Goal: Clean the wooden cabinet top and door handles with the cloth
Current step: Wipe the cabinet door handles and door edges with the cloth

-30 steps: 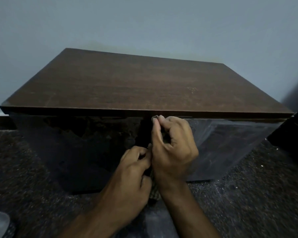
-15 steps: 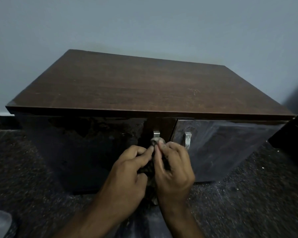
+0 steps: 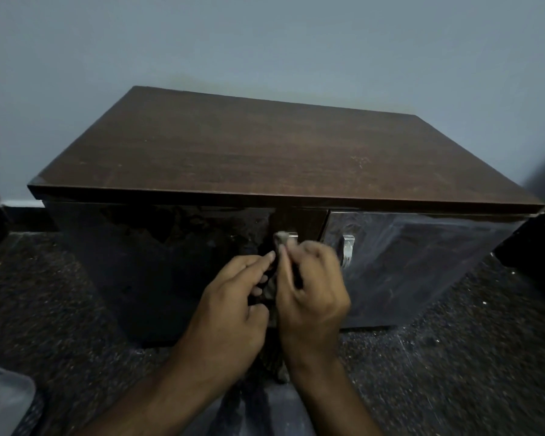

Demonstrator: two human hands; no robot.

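The wooden cabinet (image 3: 265, 221) stood on a dark speckled floor (image 3: 453, 372) against a pale blue-grey wall (image 3: 265, 42), its brown cabinet top (image 3: 265, 152) bare and lightly scuffed near the right. Two glossy dark doors faced the camera: the left door (image 3: 155, 262) and the right door (image 3: 422, 265), with a narrow brown strip between them. Both hands worked at the inner edge of the left door. The left hand (image 3: 230, 313) had its fingers curled, with the index finger and thumb pinching the cloth (image 3: 280, 239) from the left side. The right hand (image 3: 312, 287), slightly blurred, had its fingers curled as well and pinched the same cloth from the right. The cloth appeared as a small pale fold wrapped over the upper part of the left door handle (image 3: 291, 236), of which only a short metal end showed beside the fold. A darker length of cloth hung down between the two wrists. The right door handle (image 3: 347, 250), a bright metal pull, stood uncovered just beside the right hand's knuckles. A grey fabric shape (image 3: 4, 401) occupied the lower left corner.
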